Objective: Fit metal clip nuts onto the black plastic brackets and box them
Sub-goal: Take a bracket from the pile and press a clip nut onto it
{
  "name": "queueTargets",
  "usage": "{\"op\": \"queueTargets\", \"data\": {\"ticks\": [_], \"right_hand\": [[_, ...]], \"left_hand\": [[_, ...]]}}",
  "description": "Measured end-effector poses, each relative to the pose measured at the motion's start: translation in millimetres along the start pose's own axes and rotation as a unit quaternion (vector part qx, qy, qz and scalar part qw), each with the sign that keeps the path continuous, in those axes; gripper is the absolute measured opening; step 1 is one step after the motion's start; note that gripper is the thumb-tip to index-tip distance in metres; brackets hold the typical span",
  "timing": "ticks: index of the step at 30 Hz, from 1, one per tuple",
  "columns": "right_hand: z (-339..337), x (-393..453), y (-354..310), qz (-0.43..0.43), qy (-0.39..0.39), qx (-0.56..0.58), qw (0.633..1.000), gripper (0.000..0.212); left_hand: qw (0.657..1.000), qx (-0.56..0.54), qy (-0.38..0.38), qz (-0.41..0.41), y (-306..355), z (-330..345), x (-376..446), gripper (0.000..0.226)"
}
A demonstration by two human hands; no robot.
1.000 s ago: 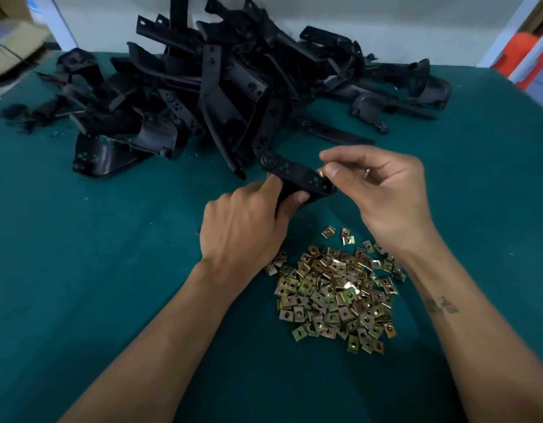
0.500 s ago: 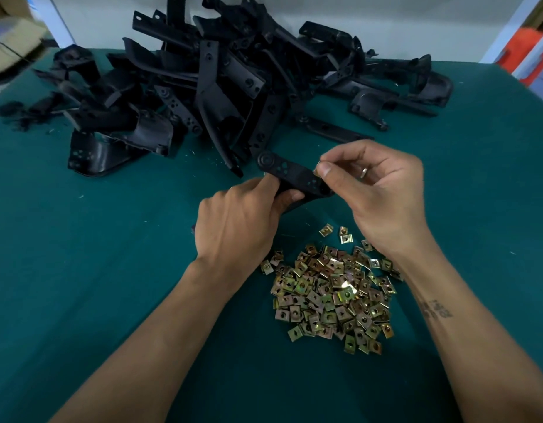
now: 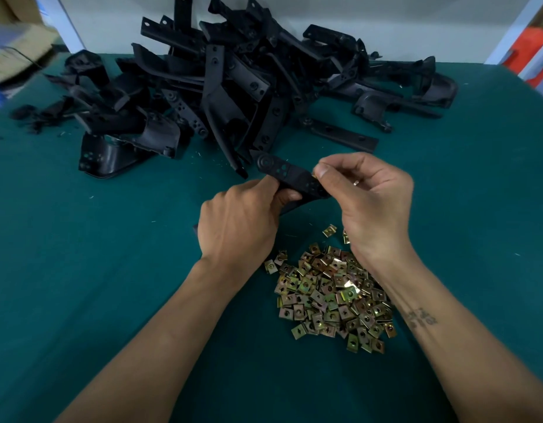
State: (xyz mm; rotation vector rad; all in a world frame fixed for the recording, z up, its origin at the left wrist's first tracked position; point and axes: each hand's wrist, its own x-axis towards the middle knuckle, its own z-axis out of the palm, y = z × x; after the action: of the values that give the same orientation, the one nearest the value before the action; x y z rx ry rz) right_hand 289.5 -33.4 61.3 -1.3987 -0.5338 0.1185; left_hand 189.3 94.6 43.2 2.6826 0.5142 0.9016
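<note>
Near the middle of the green bench (image 3: 81,270), the left hand (image 3: 236,227) grips a black plastic bracket (image 3: 290,178), thumb and fingers curled round its near end, holding it just above the cloth. The right hand (image 3: 374,203) pinches a small brass-coloured clip nut (image 3: 314,173) between thumb and forefinger, pressed against the bracket's right edge; most of the nut is hidden by the fingertips. A ring shows on one finger of that hand. Just nearer the front edge, below and between the wrists, lies a loose heap of clip nuts (image 3: 331,294), with a few strays beside it. Along the far edge sprawls a large pile of black brackets (image 3: 233,80), spreading toward both far corners. A cardboard box (image 3: 17,53) stands blurred beyond the far left corner.
</note>
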Motion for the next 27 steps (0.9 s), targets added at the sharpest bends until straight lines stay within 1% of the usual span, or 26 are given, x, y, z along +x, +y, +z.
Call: {"op": "queueTargets", "data": {"ticks": [3,5,8,12,19,27], "right_hand": [[-1.9,1.3,-2.0,0.001,-0.019,0.001,1.0,0.017],[-1.9,0.7,-1.6,0.007,-0.013,0.005,1.0,0.017],[1.7,-2.7,0.8,0.009,-0.006,0.007,1.0,0.013],[2.0,-5.0,0.0,-0.029,-0.01,-0.016,0.999,0.009],[-5.2,-4.7,-7.1,-0.076,-0.07,-0.062,0.993,0.013],[-6.9,-7.1,-5.9,-0.113,-0.065,-0.092,0.987,0.016]], "left_hand": [[1.0,0.003,0.001,-0.002,0.2,-0.5,-0.3,0.043],[1.0,0.004,0.003,0.001,0.0,-0.5,-0.7,0.039],[1.0,0.003,0.011,-0.003,-0.1,-0.5,-0.6,0.043],[1.0,-0.007,0.03,-0.005,-0.8,-0.5,-1.1,0.044],[0.999,-0.014,0.044,-0.003,-2.9,-0.7,-1.3,0.042],[0.999,0.0,0.036,-0.005,-2.6,0.1,-2.2,0.041]]}}
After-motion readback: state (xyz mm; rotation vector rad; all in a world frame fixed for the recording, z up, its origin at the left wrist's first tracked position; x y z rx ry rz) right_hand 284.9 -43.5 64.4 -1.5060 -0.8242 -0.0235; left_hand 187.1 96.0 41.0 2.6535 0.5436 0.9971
